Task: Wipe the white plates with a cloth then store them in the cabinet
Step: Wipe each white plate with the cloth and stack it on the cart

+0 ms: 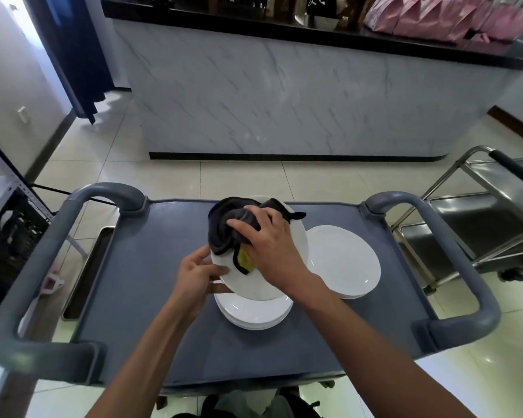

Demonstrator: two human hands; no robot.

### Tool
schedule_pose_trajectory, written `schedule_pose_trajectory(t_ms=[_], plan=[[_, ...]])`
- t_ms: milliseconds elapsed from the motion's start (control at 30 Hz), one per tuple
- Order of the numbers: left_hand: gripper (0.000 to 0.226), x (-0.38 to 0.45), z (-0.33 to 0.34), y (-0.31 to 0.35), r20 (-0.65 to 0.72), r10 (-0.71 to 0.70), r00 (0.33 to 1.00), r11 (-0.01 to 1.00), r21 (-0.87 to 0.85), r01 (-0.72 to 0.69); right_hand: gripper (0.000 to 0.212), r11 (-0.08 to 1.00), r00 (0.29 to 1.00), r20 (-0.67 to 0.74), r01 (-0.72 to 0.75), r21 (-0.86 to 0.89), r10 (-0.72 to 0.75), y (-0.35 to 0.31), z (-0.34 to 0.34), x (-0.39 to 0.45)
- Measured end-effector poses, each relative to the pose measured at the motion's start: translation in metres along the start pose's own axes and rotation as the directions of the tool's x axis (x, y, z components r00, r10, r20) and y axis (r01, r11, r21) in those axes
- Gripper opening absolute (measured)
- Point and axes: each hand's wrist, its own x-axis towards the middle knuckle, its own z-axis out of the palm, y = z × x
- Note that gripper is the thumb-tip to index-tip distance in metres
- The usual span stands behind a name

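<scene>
Plates are what I am working on: one tilted plate (254, 279) sits in my left hand (198, 274), thumb and fingers pinching its near-left rim, just above the stack (254, 312) on the grey cart (151, 297). My right hand (269, 248) presses the dark cloth (224, 224) onto its face, fingers curled into the fabric. Wiping is the step in hand; next, I judge, comes turning it. Right of the stack lies a second pile (343, 260). Two piles, one cloth; plates per pile I cannot count.
</scene>
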Motion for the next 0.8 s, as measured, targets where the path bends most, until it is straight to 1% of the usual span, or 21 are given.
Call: schedule_pose_trajectory(t_ms=[67, 167, 300, 433, 633, 800], plan=[[0.054, 0.0, 0.0, 0.001, -0.034, 0.014, 0.999, 1.0, -0.027, -0.015, 0.044, 0.999, 0.998, 0.036, 0.045, 0.017, -0.046, 0.0, 0.001, -0.01], [0.054, -0.001, -0.003, 0.006, -0.076, 0.032, 0.997, 0.996, -0.083, -0.038, 0.048, 0.999, 0.996, 0.08, 0.038, 0.033, -0.04, 0.009, -0.002, -0.027], [0.057, 0.004, -0.009, 0.014, -0.136, 0.059, 0.989, 0.992, -0.104, -0.074, 0.042, 0.996, 0.989, 0.127, -0.082, 0.03, 0.078, 0.03, -0.006, -0.048], [0.058, 0.008, -0.006, 0.016, -0.168, 0.061, 0.984, 0.989, -0.123, -0.083, 0.042, 0.984, 0.979, 0.109, -0.177, 0.032, 0.173, 0.037, -0.007, -0.057], [0.059, 0.01, 0.0, 0.013, -0.12, 0.069, 0.99, 0.992, -0.099, -0.081, 0.041, 0.987, 0.984, 0.104, -0.148, 0.055, 0.142, 0.022, 0.002, -0.062], [0.061, 0.01, 0.002, 0.013, -0.036, 0.074, 0.997, 0.996, -0.045, -0.076, 0.041, 0.975, 0.979, 0.036, -0.204, 0.093, 0.201, 0.014, 0.001, -0.042]])
